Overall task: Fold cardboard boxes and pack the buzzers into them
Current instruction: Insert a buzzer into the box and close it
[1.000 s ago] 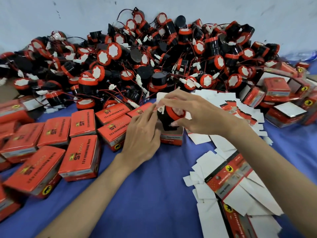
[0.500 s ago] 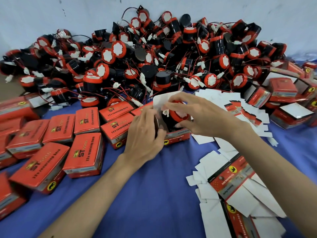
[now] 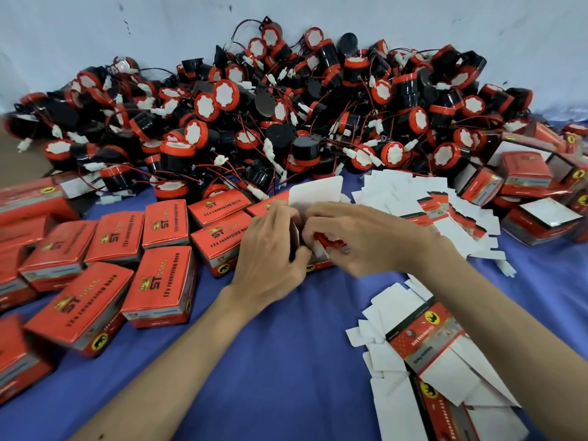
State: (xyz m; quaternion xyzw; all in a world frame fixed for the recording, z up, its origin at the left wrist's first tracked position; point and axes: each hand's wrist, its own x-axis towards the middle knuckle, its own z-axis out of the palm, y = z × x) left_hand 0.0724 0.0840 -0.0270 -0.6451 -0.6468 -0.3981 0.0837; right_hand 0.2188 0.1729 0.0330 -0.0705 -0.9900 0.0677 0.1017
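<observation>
An open red cardboard box [image 3: 318, 265] stands at the middle of the blue cloth, its white lid flap [image 3: 315, 190] raised behind my hands. My left hand [image 3: 270, 249] grips the box's left side. My right hand [image 3: 359, 237] curls over a red-and-black buzzer [image 3: 327, 241] that sits mostly down inside the box; only its red rim shows between my fingers. A big heap of loose buzzers [image 3: 286, 116] with red wires and white plugs fills the back of the table.
Several closed red boxes [image 3: 159, 281] lie at the left. Flat unfolded box blanks [image 3: 423, 354] are stacked at the lower right and fanned out [image 3: 429, 202] behind my right hand. More folded boxes [image 3: 525, 173] sit at the far right. A pale wall [image 3: 95, 33] backs the heap.
The buzzer has gone from above the box down into it under my right hand. My left hand has moved onto the box's left side. The lid flap stays up.
</observation>
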